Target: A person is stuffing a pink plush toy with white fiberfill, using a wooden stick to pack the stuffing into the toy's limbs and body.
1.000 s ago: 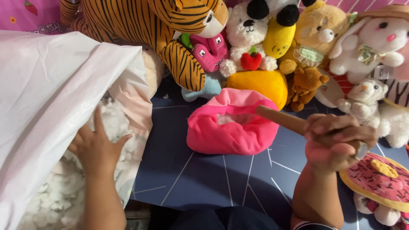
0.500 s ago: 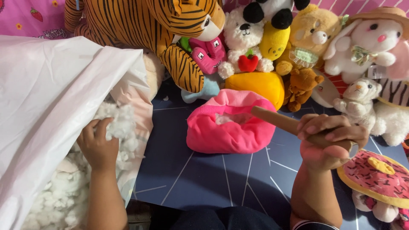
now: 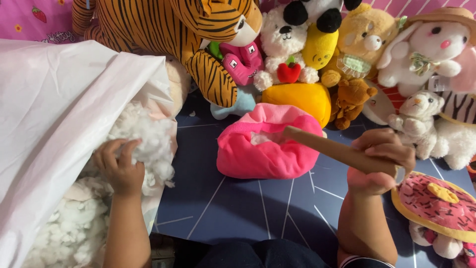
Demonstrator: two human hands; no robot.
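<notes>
My left hand (image 3: 119, 166) is inside a big white plastic bag (image 3: 54, 109), its fingers closed on a clump of white stuffing (image 3: 144, 144). My right hand (image 3: 379, 161) grips a wooden stick (image 3: 327, 147) that slants up to the left. The stick's tip rests at the opening of a pink plush shell (image 3: 267, 144) lying on the dark blue mat (image 3: 238, 208). A bit of white stuffing shows inside that opening.
A row of plush toys lines the back: a tiger (image 3: 173, 30), a panda (image 3: 292, 34), a yellow plush (image 3: 300, 97), a brown bear (image 3: 352, 99) and a white rabbit (image 3: 426, 44). A pink doughnut-shaped plush (image 3: 439, 206) lies at the right.
My left hand went from flat and spread on the stuffing to closed around a clump, lifting it slightly. My right hand and the stick stayed almost in place.
</notes>
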